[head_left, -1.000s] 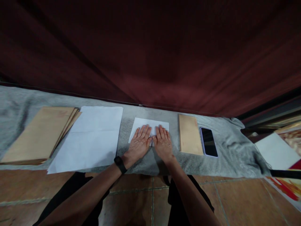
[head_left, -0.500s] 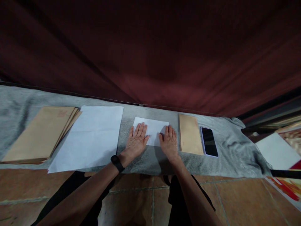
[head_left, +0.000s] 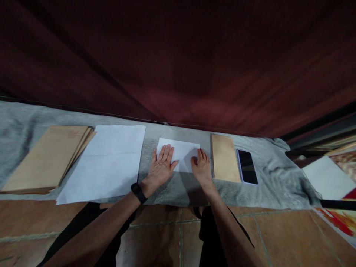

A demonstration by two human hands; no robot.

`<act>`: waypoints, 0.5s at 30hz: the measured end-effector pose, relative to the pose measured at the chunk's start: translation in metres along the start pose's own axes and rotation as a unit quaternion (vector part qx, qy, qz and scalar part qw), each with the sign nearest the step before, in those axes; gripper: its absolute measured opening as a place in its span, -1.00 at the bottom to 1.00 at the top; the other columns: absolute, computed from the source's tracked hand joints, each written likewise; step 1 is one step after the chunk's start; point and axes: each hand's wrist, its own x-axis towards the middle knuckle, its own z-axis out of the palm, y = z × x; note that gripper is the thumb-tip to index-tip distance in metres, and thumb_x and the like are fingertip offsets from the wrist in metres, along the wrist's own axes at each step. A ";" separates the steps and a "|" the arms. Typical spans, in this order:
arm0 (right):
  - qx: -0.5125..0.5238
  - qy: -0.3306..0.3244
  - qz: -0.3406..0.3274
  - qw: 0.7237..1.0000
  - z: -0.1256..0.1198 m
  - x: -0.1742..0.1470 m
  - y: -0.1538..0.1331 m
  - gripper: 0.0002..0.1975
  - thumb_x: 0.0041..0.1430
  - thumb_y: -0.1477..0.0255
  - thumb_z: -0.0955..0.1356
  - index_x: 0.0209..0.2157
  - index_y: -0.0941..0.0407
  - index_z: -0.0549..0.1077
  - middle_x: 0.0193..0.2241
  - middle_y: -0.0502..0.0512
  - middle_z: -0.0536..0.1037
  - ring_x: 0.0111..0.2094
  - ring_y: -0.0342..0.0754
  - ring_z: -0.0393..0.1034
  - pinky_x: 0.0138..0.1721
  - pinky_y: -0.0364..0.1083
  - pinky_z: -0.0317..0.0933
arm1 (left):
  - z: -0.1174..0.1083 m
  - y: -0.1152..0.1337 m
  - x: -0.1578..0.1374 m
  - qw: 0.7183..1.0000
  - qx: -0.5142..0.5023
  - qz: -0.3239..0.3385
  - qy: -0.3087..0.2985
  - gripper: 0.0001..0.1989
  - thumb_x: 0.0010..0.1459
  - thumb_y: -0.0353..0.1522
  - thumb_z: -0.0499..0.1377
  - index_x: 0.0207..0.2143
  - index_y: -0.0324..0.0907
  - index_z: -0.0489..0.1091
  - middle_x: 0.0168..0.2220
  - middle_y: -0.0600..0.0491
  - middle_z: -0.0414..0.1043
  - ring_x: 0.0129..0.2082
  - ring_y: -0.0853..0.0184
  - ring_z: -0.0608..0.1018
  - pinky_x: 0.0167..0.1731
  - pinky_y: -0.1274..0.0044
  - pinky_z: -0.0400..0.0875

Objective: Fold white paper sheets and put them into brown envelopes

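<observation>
A folded sheet of white paper (head_left: 184, 146) lies on the grey cloth in front of me. My left hand (head_left: 162, 163) rests flat on its left part, fingers stretched and thumb pointing right; a black band circles that wrist. At the right edge of the sheet is my right hand (head_left: 201, 167), its fingers bent downward and its thumb held apart from them. Nothing shows in its grip. Just right of this hand are small brown envelopes (head_left: 226, 158). Larger white sheets (head_left: 111, 163) lie to the left of my left hand.
Several large brown envelopes (head_left: 48, 159) are stacked at the far left. A phone (head_left: 247, 167) in a lilac case lies right of the small envelopes. The grey cloth (head_left: 278, 178) covers the narrow surface, with a dark red curtain (head_left: 178, 74) behind and tiled floor (head_left: 155, 237) below.
My right hand has curled its fingers and shifted slightly right and toward me from lying flat on the paper. My left hand stays nearly still, and the folded sheet keeps its place.
</observation>
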 end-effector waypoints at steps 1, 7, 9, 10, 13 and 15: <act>0.010 0.004 0.001 1.000 0.000 0.001 0.001 -0.49 0.37 0.41 0.22 0.27 0.33 0.35 0.23 0.43 0.44 0.26 0.17 0.31 0.26 0.15 0.21 | 0.000 0.000 0.000 1.000 0.000 -0.002 0.000 -0.37 0.46 -0.14 -0.13 0.44 -0.27 0.08 0.47 -0.18 0.02 0.49 0.02 0.06 0.42 -0.06 -0.17; 0.081 0.007 0.002 0.997 -0.002 0.004 0.001 -0.50 0.33 0.44 0.23 0.25 0.29 0.39 0.19 0.41 0.48 0.21 0.17 0.37 0.23 0.16 0.27 | -0.001 0.002 0.000 1.000 -0.010 -0.005 -0.006 -0.35 0.46 -0.13 -0.12 0.45 -0.29 0.05 0.48 -0.20 -0.01 0.49 -0.01 0.05 0.41 -0.10 -0.23; 0.112 0.003 -0.004 0.994 -0.005 0.004 0.000 -0.49 0.33 0.44 0.23 0.26 0.25 0.38 0.20 0.40 0.48 0.23 0.18 0.35 0.25 0.19 0.25 | -0.003 0.003 0.000 1.000 -0.017 -0.007 -0.011 -0.34 0.46 -0.13 -0.13 0.46 -0.30 0.04 0.48 -0.21 -0.01 0.49 -0.01 0.04 0.41 -0.10 -0.25; 0.132 0.002 -0.005 0.991 -0.006 0.004 -0.001 -0.47 0.32 0.43 0.23 0.28 0.25 0.36 0.20 0.40 0.48 0.23 0.18 0.35 0.25 0.20 0.24 | -0.003 0.003 0.000 1.000 -0.021 -0.006 -0.011 -0.34 0.46 -0.13 -0.14 0.46 -0.31 0.04 0.48 -0.21 -0.02 0.49 -0.02 0.04 0.41 -0.10 -0.26; 0.204 0.010 0.027 0.979 -0.010 0.005 -0.003 -0.40 0.32 0.36 0.25 0.34 0.27 0.27 0.15 0.43 0.51 0.17 0.18 0.41 0.20 0.17 0.30 | -0.004 0.002 -0.001 0.999 -0.036 0.000 -0.006 -0.35 0.47 -0.14 -0.16 0.45 -0.31 0.04 0.47 -0.22 -0.02 0.49 -0.02 0.05 0.41 -0.08 -0.27; 0.252 0.011 0.075 0.965 -0.012 0.006 -0.003 -0.35 0.30 0.30 0.27 0.36 0.25 0.22 0.11 0.41 0.53 0.08 0.15 0.49 0.13 0.12 0.35 | -0.002 0.001 -0.001 0.999 -0.040 -0.002 -0.003 -0.36 0.47 -0.14 -0.15 0.46 -0.29 0.05 0.47 -0.21 -0.01 0.49 -0.02 0.05 0.41 -0.07 -0.28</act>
